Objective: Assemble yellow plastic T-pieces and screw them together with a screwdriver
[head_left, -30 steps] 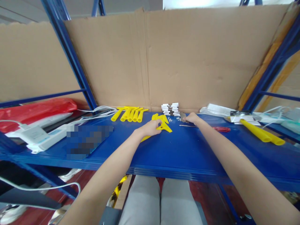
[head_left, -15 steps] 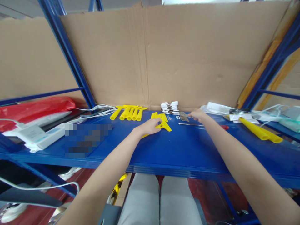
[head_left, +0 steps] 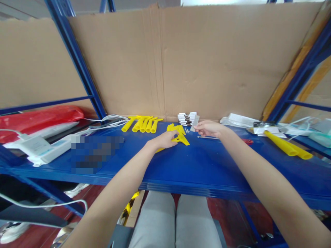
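Note:
My left hand (head_left: 165,140) is closed around a yellow plastic scraper handle (head_left: 183,139), whose wide forked end points right, just above the blue shelf. Between the thumb and fingers of my right hand (head_left: 209,128) is a thin, flat metal blade (head_left: 195,123), held tilted upward. Several small yellow plastic pieces (head_left: 178,128) lie behind my left hand. Beside them are tiny silvery parts (head_left: 187,130), too small to identify. A screwdriver (head_left: 249,141) with a red handle lies beneath my right wrist, its shaft partly covered.
A stack of white-wrapped bundles (head_left: 184,119) stands by the cardboard wall (head_left: 207,62). Several yellow scraper handles (head_left: 142,124) line the back left. A white power strip (head_left: 60,146) and cables lie left. Two yellow tubes (head_left: 287,145) lie right, near plastic bags (head_left: 240,120).
My right hand has lifted a metal blade from the small pile and moved it left, toward the yellow scraper handle. My left hand stays in place.

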Demonstrator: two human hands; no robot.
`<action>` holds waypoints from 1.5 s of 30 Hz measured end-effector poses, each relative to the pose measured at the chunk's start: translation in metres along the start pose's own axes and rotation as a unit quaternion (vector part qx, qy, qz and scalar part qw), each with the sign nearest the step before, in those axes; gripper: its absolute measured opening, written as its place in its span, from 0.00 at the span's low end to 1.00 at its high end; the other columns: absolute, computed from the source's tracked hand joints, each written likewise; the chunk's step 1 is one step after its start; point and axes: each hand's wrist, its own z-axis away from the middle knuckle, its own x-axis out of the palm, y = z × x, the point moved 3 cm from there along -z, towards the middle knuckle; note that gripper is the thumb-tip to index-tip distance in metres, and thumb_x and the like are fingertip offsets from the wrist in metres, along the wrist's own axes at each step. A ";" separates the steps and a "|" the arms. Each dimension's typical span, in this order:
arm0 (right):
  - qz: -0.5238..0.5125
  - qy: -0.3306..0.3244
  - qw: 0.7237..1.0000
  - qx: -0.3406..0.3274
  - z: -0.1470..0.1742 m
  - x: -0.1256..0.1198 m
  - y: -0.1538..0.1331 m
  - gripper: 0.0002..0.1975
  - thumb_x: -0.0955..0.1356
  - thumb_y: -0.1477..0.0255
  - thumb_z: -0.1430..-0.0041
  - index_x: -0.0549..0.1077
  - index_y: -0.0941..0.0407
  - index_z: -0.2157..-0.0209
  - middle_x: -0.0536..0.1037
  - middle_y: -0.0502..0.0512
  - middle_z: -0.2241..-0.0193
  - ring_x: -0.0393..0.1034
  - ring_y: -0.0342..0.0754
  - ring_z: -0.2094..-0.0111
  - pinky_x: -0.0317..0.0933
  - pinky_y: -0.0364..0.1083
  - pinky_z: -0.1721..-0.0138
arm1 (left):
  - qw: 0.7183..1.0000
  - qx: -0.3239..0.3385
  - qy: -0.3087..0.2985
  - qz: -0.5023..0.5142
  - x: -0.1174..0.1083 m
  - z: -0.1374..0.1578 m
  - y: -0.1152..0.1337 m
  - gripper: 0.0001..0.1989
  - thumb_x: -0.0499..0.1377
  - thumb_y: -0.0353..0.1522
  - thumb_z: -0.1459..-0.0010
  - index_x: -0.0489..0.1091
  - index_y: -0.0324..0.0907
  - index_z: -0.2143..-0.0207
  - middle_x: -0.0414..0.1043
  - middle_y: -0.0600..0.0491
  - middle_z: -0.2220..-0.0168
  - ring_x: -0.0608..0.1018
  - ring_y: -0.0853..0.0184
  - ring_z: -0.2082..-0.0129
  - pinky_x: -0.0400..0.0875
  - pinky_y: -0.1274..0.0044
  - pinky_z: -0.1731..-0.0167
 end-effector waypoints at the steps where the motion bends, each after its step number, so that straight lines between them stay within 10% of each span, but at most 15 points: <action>1: 0.033 -0.041 0.999 0.008 0.002 0.009 0.002 0.12 0.72 0.72 0.46 0.66 0.57 0.76 0.65 0.46 0.83 0.56 0.36 0.82 0.51 0.38 0.81 | 1.000 0.000 0.003 0.003 0.001 -0.001 -0.001 0.20 0.57 0.31 0.42 0.68 0.40 0.46 0.75 0.47 0.52 0.77 0.57 0.51 0.70 0.71 0.51; 33: 0.095 -0.263 0.960 -0.020 -0.010 0.028 0.037 0.17 0.74 0.62 0.50 0.67 0.58 0.77 0.66 0.45 0.85 0.55 0.35 0.86 0.50 0.37 0.84 | 0.993 0.111 -0.037 0.033 0.004 -0.001 0.000 0.28 0.55 0.29 0.38 0.62 0.47 0.36 0.72 0.49 0.44 0.73 0.62 0.46 0.62 0.74 0.45; 45: 0.062 -0.211 0.975 -0.019 -0.010 0.030 0.031 0.13 0.74 0.67 0.47 0.68 0.58 0.71 0.70 0.47 0.80 0.64 0.38 0.81 0.59 0.37 0.82 | 0.994 0.107 -0.016 0.023 0.006 -0.003 0.000 0.23 0.55 0.26 0.39 0.70 0.45 0.42 0.74 0.48 0.52 0.76 0.61 0.53 0.65 0.71 0.48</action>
